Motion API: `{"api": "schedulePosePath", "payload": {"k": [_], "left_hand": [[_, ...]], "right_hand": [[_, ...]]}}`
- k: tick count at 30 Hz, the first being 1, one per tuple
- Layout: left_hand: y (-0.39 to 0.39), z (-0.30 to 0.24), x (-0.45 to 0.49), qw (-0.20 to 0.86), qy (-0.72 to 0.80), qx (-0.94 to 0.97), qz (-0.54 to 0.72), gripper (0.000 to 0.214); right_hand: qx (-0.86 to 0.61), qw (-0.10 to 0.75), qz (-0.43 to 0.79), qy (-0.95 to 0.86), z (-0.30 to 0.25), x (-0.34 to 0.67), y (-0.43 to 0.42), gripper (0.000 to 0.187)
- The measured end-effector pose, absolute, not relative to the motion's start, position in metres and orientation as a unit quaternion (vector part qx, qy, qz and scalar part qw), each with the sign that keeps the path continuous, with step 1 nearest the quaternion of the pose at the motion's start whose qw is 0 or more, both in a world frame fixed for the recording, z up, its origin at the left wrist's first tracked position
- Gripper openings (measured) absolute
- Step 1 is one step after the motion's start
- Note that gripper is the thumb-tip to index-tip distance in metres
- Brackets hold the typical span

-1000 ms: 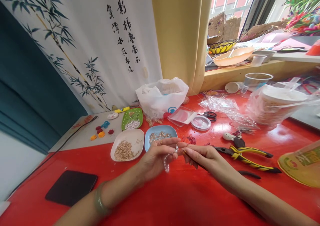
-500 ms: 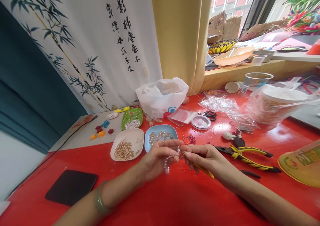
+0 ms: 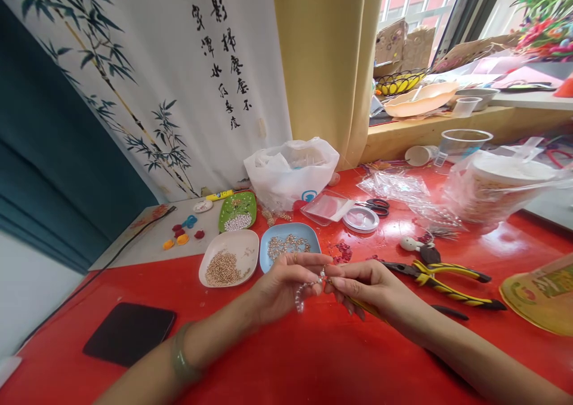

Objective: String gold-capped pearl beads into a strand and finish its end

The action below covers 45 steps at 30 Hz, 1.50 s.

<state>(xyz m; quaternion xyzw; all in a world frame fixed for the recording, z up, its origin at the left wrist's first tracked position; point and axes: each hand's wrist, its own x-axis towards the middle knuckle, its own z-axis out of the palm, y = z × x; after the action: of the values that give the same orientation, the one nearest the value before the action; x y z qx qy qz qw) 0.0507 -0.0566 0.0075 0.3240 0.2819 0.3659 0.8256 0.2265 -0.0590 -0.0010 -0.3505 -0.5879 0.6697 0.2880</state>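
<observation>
My left hand (image 3: pixel 282 283) pinches a short strand of clear and pearl beads (image 3: pixel 303 290) that dangles from its fingertips above the red table (image 3: pixel 286 357). My right hand (image 3: pixel 371 286) meets it fingertip to fingertip and grips a thin yellow-handled tool (image 3: pixel 364 307), its tip at the top bead. A green bangle (image 3: pixel 180 357) circles my left wrist. Just behind my hands stand a blue dish (image 3: pixel 289 244) of mixed beads and a white dish (image 3: pixel 228 265) of gold beads.
Yellow-handled pliers (image 3: pixel 443 277) lie right of my hands. A green dish of pearls (image 3: pixel 237 212), a white plastic bag (image 3: pixel 290 169), scissors (image 3: pixel 373 205), a thread spool (image 3: pixel 360 219) and plastic packets sit farther back. A black pad (image 3: pixel 129 333) lies at front left.
The right hand has turned the yellow-handled tool and kept its tip at the strand's top bead. Both hands shifted slightly right; the strand hangs much as before.
</observation>
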Motion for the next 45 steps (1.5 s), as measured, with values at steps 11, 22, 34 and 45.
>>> {"api": "schedulePosePath", "payload": {"k": [11,22,34,45], "left_hand": [[-0.056,0.006,0.050,0.826,0.282,0.328,0.362,0.029],[-0.056,0.006,0.051,0.825,0.280,0.337,0.357,0.029],[-0.054,0.005,0.051,0.806,0.272,0.381,0.361,0.036],[-0.059,0.005,0.053,0.738,0.369,0.434,0.361,0.016]], "right_hand": [[-0.348,0.295,0.688,-0.564,-0.004,0.228,-0.058,0.030],[-0.342,0.292,0.694,-0.562,-0.006,0.228,-0.058,0.029],[-0.346,0.316,0.634,-0.616,0.002,0.224,-0.060,0.030],[-0.365,0.330,0.589,-0.641,0.003,0.225,-0.058,0.030]]}}
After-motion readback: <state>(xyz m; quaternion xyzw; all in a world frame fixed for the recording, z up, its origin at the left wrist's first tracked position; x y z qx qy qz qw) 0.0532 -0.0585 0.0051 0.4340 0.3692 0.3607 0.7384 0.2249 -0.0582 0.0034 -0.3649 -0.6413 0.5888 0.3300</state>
